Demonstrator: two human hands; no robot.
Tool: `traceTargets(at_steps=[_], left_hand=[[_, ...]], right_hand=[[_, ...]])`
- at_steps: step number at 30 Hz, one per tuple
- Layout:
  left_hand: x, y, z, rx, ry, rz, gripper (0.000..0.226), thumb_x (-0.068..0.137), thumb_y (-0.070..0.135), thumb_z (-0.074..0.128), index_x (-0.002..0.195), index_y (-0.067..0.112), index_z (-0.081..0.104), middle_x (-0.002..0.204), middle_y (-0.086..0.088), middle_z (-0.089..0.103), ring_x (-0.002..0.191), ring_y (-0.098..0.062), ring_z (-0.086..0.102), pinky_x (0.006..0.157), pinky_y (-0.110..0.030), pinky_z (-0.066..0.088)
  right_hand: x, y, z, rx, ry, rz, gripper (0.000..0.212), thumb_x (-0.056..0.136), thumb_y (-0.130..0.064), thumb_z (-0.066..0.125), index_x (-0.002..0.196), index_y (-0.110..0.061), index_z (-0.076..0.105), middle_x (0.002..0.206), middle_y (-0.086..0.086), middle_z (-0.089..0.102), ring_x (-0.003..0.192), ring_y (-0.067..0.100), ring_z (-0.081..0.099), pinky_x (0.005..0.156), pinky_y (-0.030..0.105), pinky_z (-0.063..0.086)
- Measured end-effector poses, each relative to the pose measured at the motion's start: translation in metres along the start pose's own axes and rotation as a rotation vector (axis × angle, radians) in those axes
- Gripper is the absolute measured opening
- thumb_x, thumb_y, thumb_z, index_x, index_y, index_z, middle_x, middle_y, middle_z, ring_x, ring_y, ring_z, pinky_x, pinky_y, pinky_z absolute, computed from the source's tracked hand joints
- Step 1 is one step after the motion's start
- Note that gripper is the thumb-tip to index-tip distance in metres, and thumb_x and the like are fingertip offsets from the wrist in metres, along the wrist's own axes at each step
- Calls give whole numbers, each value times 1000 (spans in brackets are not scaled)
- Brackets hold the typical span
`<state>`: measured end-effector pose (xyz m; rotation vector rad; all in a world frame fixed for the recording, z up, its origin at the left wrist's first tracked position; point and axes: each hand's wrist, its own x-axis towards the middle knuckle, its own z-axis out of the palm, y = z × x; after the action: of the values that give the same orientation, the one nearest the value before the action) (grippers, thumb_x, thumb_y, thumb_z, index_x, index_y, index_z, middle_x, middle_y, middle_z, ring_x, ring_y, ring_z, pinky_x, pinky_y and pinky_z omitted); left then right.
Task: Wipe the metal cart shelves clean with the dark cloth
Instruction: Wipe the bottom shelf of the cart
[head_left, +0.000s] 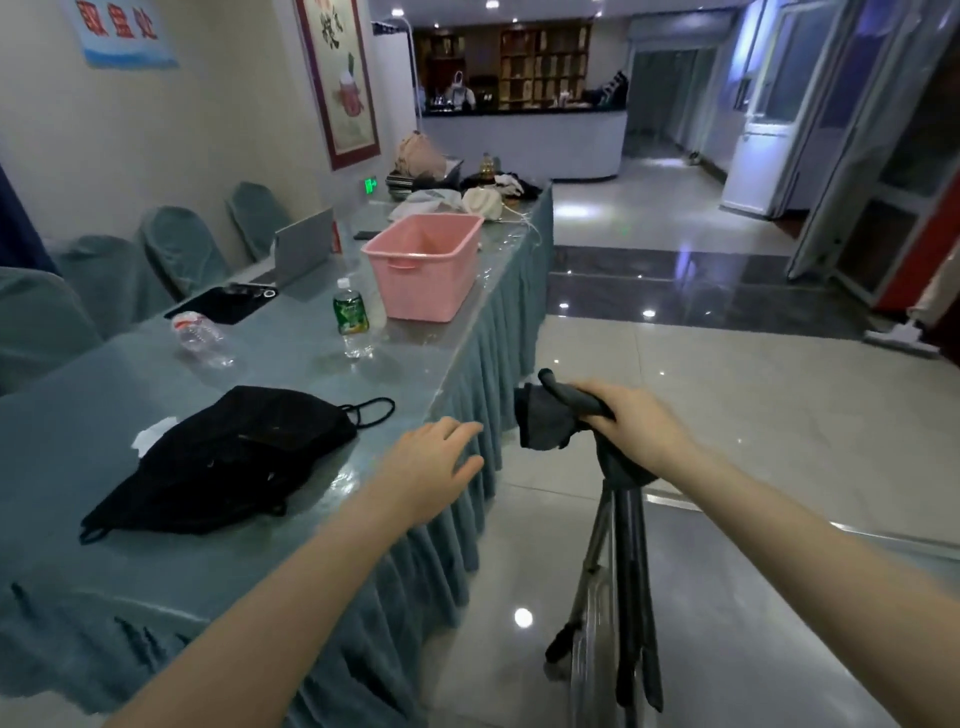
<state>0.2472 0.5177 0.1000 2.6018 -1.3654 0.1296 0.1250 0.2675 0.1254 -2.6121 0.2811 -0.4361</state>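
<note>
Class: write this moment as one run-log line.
right hand: grips dark cloth atop tripod | left hand: open over table edge | wiping: not begun

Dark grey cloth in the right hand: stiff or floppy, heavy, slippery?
Probably floppy: the dark grey cloth droops in folds below the right hand, which grips it above the black tripod. Likely light, since one bunched end held in the fingers carries the hanging part. Its matte surface suggests it won't slip easily.

Two bottles, one pink bin, one black bag, one dark cloth
</note>
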Motion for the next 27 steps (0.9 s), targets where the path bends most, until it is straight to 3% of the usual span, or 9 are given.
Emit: traceTargets(at_steps=[1, 4, 5, 15, 20, 27], left_hand=[[21, -1, 3, -5, -9, 39, 48, 101, 44, 37, 145, 25, 37, 136, 3, 50, 116, -18, 53, 97, -33, 41], [89, -3, 14, -7, -23, 143, 48, 101, 42, 37, 145, 24, 38, 136, 1, 51, 117, -19, 52, 97, -33, 40], [113, -3, 18, -7, -30, 176, 48, 102, 42, 37, 146, 23, 37, 137, 1, 50, 119, -19, 51, 98, -33, 40], [313, 33, 70, -129, -119, 522, 48, 102, 44, 34, 147, 27, 33, 143, 2, 47, 123, -21, 49, 99, -37, 42], [387, 92, 102, -142, -218, 689, 48, 102, 43, 35, 147, 26, 34, 143, 1, 45, 126, -22, 46, 102, -38, 39], [466, 193, 156, -167, -225, 894, 47, 101, 43, 36, 145, 27, 37, 137, 3, 50, 121, -20, 50, 96, -33, 41]], right_hand=[[8, 9, -2, 4, 3, 32, 36, 93, -15, 61, 125, -34, 61, 101, -15, 66, 96, 15, 62, 69, 9, 38], [27, 39, -8, -28, -5, 170, 35, 96, -24, 56, 126, -41, 57, 110, -12, 69, 100, 17, 63, 83, 36, 51], [32, 50, -10, -47, -2, 216, 34, 96, -25, 55, 125, -41, 57, 108, -11, 69, 98, 18, 63, 83, 39, 52], [57, 153, -49, -167, 106, 635, 33, 95, -19, 57, 123, -36, 59, 104, -8, 70, 97, 19, 63, 82, 40, 51], [47, 203, -69, -105, 199, 806, 30, 93, -14, 58, 117, -32, 62, 98, -8, 71, 93, 17, 63, 81, 35, 50], [25, 274, -92, -95, 314, 975, 33, 92, -13, 55, 115, -35, 62, 95, -10, 70, 89, 14, 62, 77, 33, 51]])
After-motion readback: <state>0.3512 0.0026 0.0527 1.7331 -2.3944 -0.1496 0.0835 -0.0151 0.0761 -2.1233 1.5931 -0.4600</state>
